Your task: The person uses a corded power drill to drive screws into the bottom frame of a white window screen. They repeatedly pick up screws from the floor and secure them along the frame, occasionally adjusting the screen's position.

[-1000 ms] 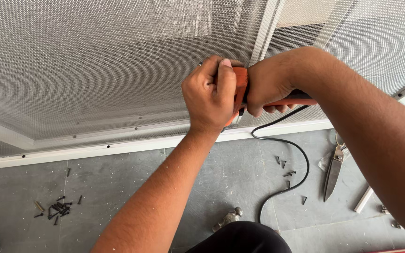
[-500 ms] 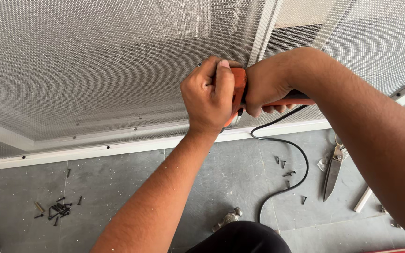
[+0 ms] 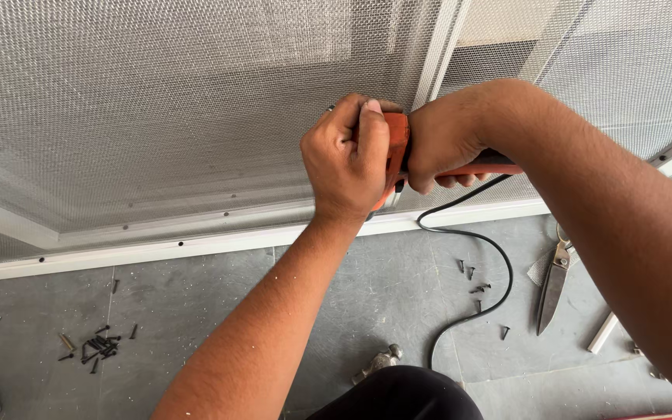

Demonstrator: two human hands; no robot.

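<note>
Both forearms bare, no sleeves, no gloves. Pale dust specks on left forearm and right forearm. Dark trouser knee at 6 o'clock.

My 2 hands: left hand, right hand, on 1 orange power tool w/ 1 black cord. 1 pr snips. 1 screw pile, approx 6 loose screws.

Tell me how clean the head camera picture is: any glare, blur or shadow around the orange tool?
Head view: even daylight, no hard shadows; the mesh screen has a paler washed patch at the top; left hand, right hand and orange tool look sharp; the right forearm at the near edge is slightly soft; frame lines bow a little, as with a wide lens.
</note>
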